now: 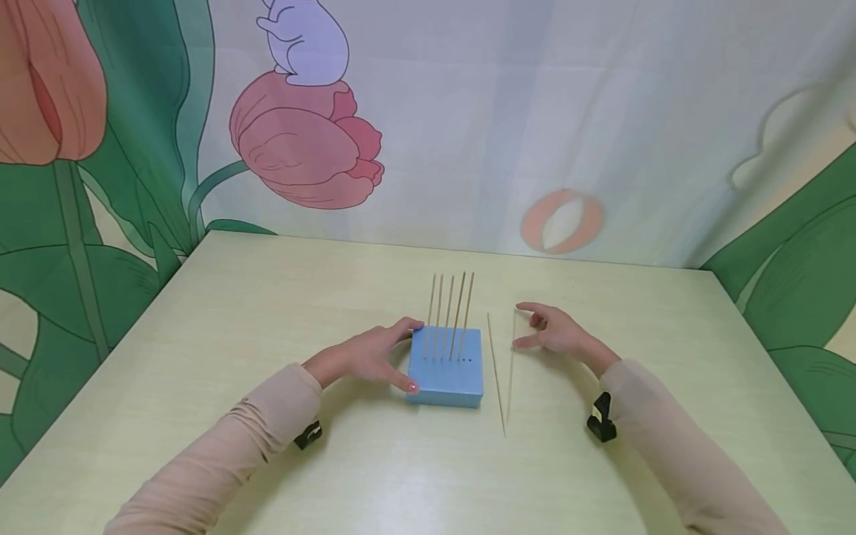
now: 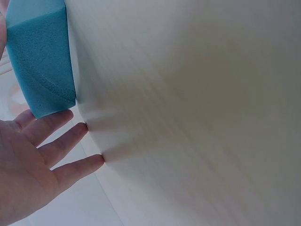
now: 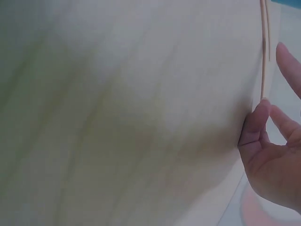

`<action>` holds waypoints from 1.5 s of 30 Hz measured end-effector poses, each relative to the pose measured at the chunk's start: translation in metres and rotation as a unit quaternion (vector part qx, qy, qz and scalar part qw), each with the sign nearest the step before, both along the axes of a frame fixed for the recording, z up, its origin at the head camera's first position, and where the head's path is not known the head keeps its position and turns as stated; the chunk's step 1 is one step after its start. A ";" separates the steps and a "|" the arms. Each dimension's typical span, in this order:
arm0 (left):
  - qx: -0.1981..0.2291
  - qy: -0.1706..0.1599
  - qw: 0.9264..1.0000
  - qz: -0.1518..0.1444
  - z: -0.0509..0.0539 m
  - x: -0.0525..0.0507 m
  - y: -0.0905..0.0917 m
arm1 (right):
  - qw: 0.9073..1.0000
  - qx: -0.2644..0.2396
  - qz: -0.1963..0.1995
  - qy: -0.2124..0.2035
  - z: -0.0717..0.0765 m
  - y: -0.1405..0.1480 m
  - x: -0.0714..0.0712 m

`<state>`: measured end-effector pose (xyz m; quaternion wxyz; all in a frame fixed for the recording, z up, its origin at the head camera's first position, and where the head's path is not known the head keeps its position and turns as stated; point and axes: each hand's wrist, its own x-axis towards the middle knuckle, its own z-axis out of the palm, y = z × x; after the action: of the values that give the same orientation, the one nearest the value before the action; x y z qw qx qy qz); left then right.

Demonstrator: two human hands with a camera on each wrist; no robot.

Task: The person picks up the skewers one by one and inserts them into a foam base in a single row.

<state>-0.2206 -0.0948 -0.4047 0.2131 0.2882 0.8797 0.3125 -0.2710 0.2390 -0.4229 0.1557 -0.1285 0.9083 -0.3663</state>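
A light-blue block (image 1: pixel 444 380) sits on the table with several thin wooden sticks (image 1: pixel 449 316) standing upright in a row of holes. Two small dark holes show at the row's right end. My left hand (image 1: pixel 364 357) holds the block's left side, thumb at the near corner and index finger at the far one. In the left wrist view, its other fingers spread below the block (image 2: pixel 42 66). Two loose sticks lie right of the block. My right hand (image 1: pixel 558 332) touches the far end of the right-hand stick (image 1: pixel 511 386), thumb and index finger spread apart. Nearer the block lies the other stick (image 1: pixel 496 371).
The pale wooden table (image 1: pixel 281 297) spreads around both hands. Behind its far edge hangs a curtain (image 1: pixel 468 148) printed with flowers and a white animal. Black wrist devices (image 1: pixel 602 417) are strapped over both sleeves.
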 end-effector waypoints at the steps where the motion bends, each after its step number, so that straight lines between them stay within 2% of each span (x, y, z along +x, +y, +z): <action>1: 0.001 0.000 1.000 -0.001 0.000 0.000 0.000 | 1.000 0.007 0.006 0.004 0.000 0.000 -0.001; 8: 0.008 0.002 1.000 0.001 0.000 0.000 -0.002 | 0.996 0.070 0.032 0.041 0.000 -0.006 -0.003; 12: 0.006 0.001 1.000 0.001 -0.001 -0.001 -0.003 | 0.994 0.093 0.036 0.047 -0.002 -0.008 -0.004; 21: -0.002 -0.008 1.000 0.005 -0.004 -0.002 -0.003 | 0.994 0.098 0.043 0.037 -0.001 -0.010 -0.006; 26: 0.000 -0.004 1.000 0.001 -0.003 -0.001 -0.002 | 0.996 0.089 0.021 0.021 0.000 -0.012 -0.004; 32: 0.003 -0.005 1.000 -0.001 -0.002 0.000 -0.001 | 1.000 0.019 0.001 -0.009 0.003 -0.008 -0.003; 35: 0.006 -0.001 1.000 -0.004 -0.001 -0.001 0.000 | 0.998 -0.047 -0.004 -0.034 0.009 -0.005 -0.001; 40: 0.005 0.003 1.000 -0.004 -0.003 -0.002 0.000 | 0.985 -0.146 -0.023 -0.084 0.012 0.000 0.003; 42: 0.005 0.002 1.000 -0.003 -0.004 -0.002 0.000 | 0.981 -0.171 -0.029 -0.088 0.009 0.001 0.003; 45: 0.004 0.002 1.000 -0.004 -0.003 -0.002 0.000 | 0.974 -0.208 -0.028 -0.084 0.012 0.001 0.008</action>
<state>-0.2227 -0.0951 -0.4082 0.2115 0.2926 0.8779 0.3145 -0.2629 0.2398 -0.4109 0.1906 -0.1014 0.7992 -0.5609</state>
